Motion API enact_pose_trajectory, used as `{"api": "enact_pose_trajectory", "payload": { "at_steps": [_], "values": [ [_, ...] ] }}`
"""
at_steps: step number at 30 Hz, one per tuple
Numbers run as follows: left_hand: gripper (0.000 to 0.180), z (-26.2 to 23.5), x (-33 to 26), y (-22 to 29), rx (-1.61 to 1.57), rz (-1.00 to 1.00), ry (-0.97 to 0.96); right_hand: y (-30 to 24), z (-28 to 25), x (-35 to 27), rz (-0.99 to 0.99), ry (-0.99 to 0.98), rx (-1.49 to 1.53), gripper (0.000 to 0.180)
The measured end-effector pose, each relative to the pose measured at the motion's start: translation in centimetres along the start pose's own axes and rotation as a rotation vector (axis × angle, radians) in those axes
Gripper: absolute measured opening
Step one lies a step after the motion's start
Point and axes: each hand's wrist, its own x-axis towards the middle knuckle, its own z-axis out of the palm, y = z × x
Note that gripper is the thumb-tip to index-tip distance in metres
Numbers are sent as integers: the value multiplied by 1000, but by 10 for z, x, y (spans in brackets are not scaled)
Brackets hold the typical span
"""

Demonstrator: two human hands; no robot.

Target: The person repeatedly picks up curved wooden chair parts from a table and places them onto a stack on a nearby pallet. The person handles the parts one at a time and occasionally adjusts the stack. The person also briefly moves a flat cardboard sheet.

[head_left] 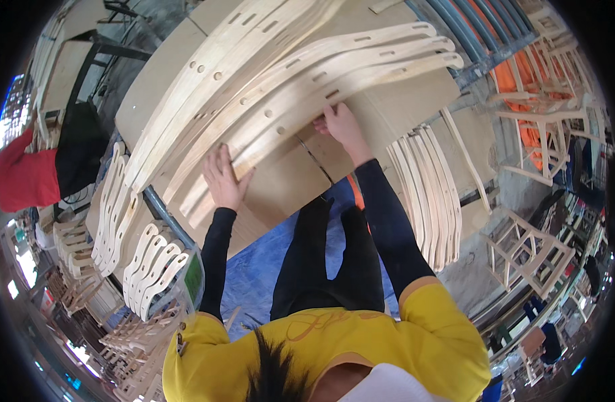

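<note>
A row of long, curved wooden chair parts [300, 86] with slots and round holes lies on a cardboard-covered surface [388, 100] before me. My left hand [225, 179] rests on the near piece toward its left end, fingers spread and thumb apart. My right hand [341, 127] is at that piece's near edge, by a slot. Its thumb and fingers are bent in against the edge, and the fingertips are partly hidden. Beyond lies a second group of similar pieces [207, 70], pressed close together.
More curved pieces stand stacked at the right [428, 194] and lower left [153, 268]. Blue-grey metal rails [465, 33] border the far right. Wooden chair frames [532, 251] stand farther right. At the left is another person in a red top [29, 177]. Blue sheeting [254, 275] lies below me.
</note>
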Motion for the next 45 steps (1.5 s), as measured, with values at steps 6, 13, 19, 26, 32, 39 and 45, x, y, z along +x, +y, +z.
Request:
{"api": "enact_pose_trajectory", "payload": {
  "at_steps": [6,13,19,26,32,39,45],
  "values": [
    [89,12,25,45,-80,118,67,17,-12,-23,-331,85,-272,38],
    [83,31,-13,232,-416,525,-159,103,-114,-163,-277,440,362,20],
    [79,146,-44,403,-449,944,-511,320,-205,-297,331,495,-243,34],
    [80,428,-48,593,-7,1336,-577,435,-225,-374,670,307,-329,65],
    [93,606,-58,714,232,1239,-529,460,-251,-371,652,455,-287,51],
    [104,661,-52,741,354,1510,-424,463,-269,-364,726,469,-139,46],
    [94,665,-52,756,221,1526,-561,465,-277,-365,737,465,-126,43]
  ]
}}
